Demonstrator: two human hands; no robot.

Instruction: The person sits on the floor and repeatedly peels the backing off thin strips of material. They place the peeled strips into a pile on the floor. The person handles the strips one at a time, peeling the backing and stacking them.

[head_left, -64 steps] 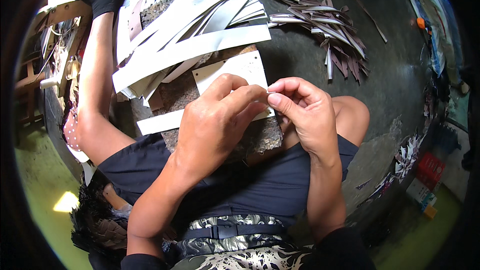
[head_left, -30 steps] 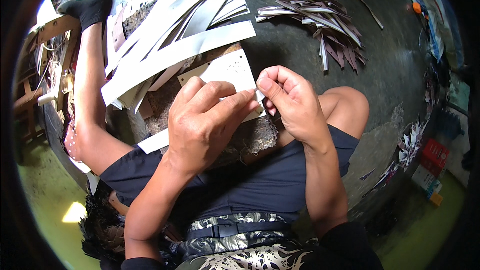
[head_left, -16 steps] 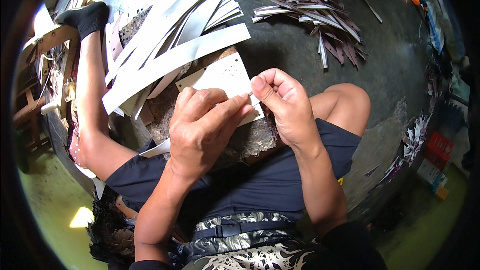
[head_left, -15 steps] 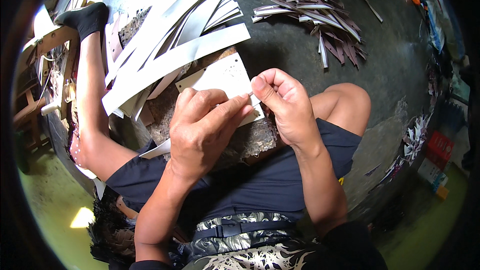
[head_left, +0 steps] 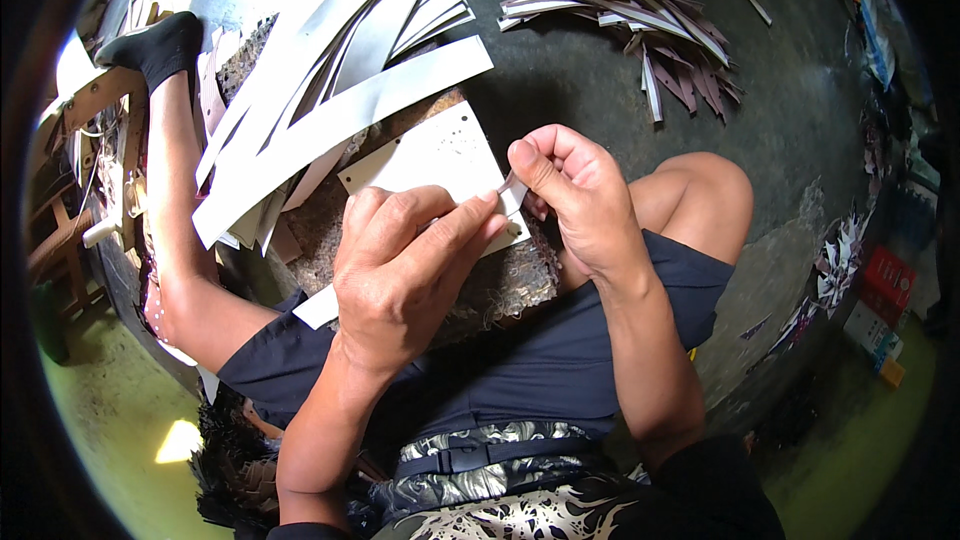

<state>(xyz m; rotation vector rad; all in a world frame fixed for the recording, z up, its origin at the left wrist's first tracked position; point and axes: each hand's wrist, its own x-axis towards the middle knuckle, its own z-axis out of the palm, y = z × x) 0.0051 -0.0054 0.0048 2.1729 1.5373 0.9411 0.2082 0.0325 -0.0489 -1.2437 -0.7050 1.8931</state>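
Note:
A narrow white strip [head_left: 318,307] passes beneath my left hand [head_left: 392,265], one end jutting out by the wrist. Its fingers are bent and pressed together over the strip, on top of a white plate [head_left: 425,155] with small dark holes near its edges. The plate lies on a rough, worn block [head_left: 515,285] between my legs. Just right of the plate, my right hand [head_left: 585,195] pinches the strip's other end between thumb and fingers. A short stretch of strip shows between both hands; the rest is hidden under the left palm.
Long white strips [head_left: 340,125] lie heaped beyond the block, to the left. A pile of shorter brown and white strips [head_left: 640,15] rests on the dark floor [head_left: 560,90] farther right. My bent legs flank the block; scraps [head_left: 840,255] lie at the far right.
The right-hand end of the strip now shows more plainly between my hands. Its left end has turned, showing a broader white face. Both hands keep their hold; the view has shifted slightly.

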